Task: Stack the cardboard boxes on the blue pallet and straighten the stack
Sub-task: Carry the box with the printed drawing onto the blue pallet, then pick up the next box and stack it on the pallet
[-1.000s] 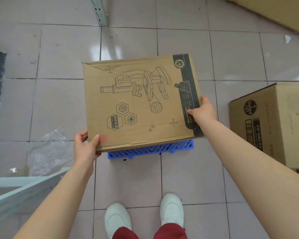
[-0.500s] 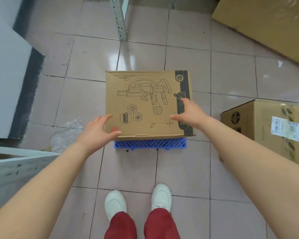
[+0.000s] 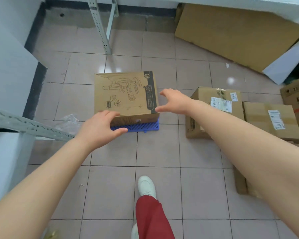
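While both hands, left hand (image 3: 100, 128) and right hand (image 3: 175, 101), are hovering spread and empty, printed box (image 3: 125, 96) is lying flat on blue pallet (image 3: 141, 125), black stripe rightward.

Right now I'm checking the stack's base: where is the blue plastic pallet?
In the head view the blue plastic pallet lies on the tiled floor at centre, under the printed cardboard box, only its near edge showing beside the left hand.

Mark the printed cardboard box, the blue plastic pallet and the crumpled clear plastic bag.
printed cardboard box (image 3: 124, 94): head view, centre of top face.
blue plastic pallet (image 3: 141, 126): head view, slatted near edge below box.
crumpled clear plastic bag (image 3: 68, 121): head view, middle, on floor.
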